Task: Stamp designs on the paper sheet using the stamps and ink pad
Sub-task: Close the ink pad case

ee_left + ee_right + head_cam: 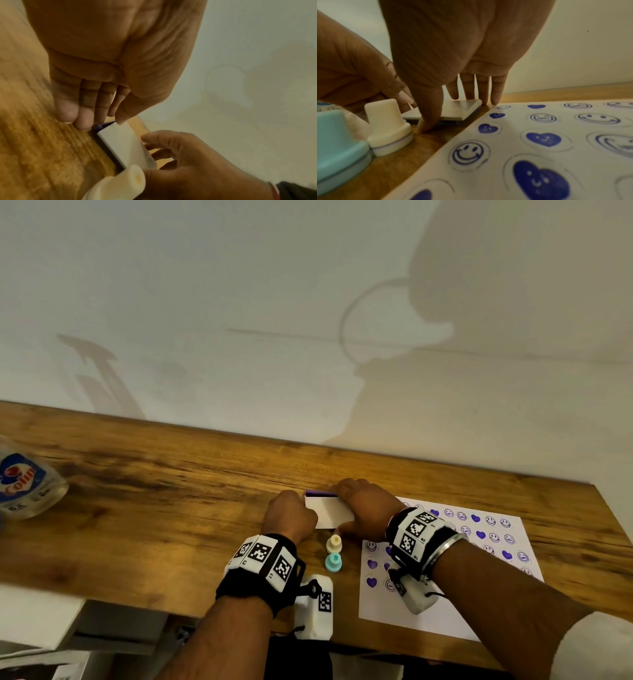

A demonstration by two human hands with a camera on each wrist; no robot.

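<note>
The ink pad [330,513] lies flat on the wooden table [154,508], its white lid on top and a purple strip showing along its far edge. My left hand [291,513] pinches its left end, thumb tip on the lid's corner [120,120]. My right hand [363,508] grips the right end, thumb on the near side [426,121] and fingers on the far side. A cream stamp [334,543] and a teal stamp [333,562] stand upright just in front of the pad. The paper sheet [428,607] lies to the right, covered with blue hearts and smiley faces.
A clear bottle with a blue label [27,481] stands at the far left of the table. A pale wall runs right behind the table's back edge. The paper's near edge hangs slightly over the table's front edge.
</note>
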